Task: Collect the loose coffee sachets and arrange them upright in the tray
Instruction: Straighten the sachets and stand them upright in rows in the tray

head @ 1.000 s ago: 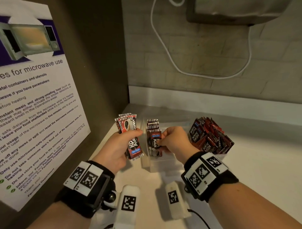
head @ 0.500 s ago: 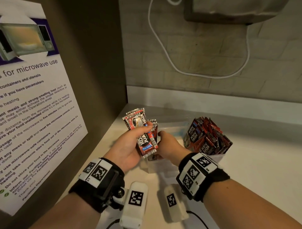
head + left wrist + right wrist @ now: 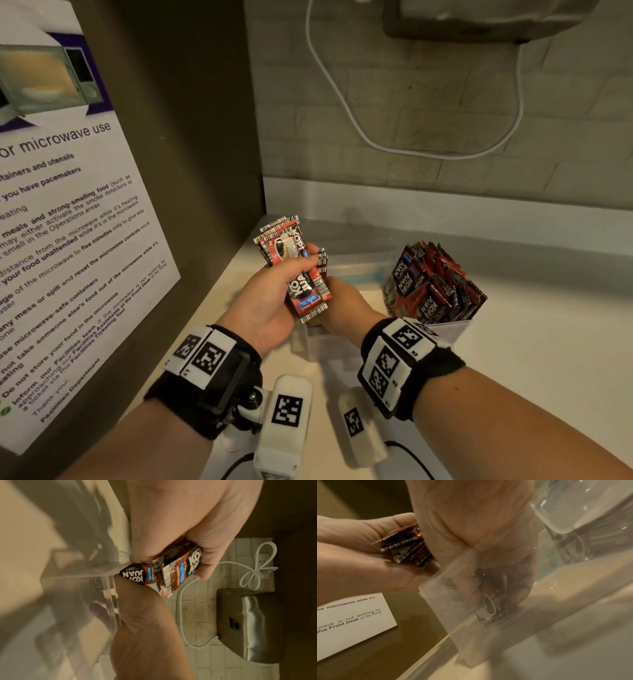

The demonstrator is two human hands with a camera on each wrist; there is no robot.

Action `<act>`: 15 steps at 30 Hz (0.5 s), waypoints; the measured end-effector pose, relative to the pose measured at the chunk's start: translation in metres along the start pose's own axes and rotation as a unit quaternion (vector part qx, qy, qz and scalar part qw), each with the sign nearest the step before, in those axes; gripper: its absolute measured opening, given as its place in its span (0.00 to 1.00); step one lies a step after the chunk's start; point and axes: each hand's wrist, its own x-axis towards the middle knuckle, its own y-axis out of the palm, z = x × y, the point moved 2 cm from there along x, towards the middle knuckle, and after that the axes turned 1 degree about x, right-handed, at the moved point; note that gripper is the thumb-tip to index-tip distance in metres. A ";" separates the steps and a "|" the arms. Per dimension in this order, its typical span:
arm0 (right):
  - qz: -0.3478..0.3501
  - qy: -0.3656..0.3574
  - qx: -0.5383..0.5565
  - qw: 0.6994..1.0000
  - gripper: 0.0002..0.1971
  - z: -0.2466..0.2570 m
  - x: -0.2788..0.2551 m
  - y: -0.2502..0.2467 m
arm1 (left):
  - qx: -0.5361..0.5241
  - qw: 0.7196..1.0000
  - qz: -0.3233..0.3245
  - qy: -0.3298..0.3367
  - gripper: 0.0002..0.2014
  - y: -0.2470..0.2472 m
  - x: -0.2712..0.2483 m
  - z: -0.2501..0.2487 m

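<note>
Midway, the left hand [image 3: 270, 301] gripped a fanned bundle of sachets [image 3: 301, 270] above the clear tray [image 3: 359, 263] while the right hand [image 3: 346, 305] pinched one sachet [image 3: 489, 601] upright inside it, beside a compartment already packed.

My left hand [image 3: 263, 305] gripped a fanned bundle of coffee sachets [image 3: 298, 267], held up over the near-left corner of the clear tray [image 3: 359, 263]. My right hand [image 3: 346, 308] reached down behind the bundle, fingers hidden. On the right, packed sachets [image 3: 435, 287] stood upright in the tray on the white counter [image 3: 548, 342].
</note>
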 end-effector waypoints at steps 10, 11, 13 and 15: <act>0.020 -0.031 -0.024 0.999 0.14 0.005 -0.002 -0.001 | 0.006 1.000 0.006 0.009 0.08 0.000 -0.001 -0.001; 0.022 -0.036 -0.027 0.999 0.14 0.006 -0.004 -0.002 | 0.007 1.000 0.007 0.008 0.08 0.000 -0.001 -0.001; 0.029 -0.045 -0.035 0.998 0.14 0.009 -0.007 -0.004 | 0.008 1.000 0.006 0.007 0.08 0.001 -0.001 -0.001; 0.034 -0.048 -0.038 0.998 0.15 0.011 -0.010 -0.006 | 0.008 1.000 0.006 0.005 0.08 0.002 -0.002 -0.001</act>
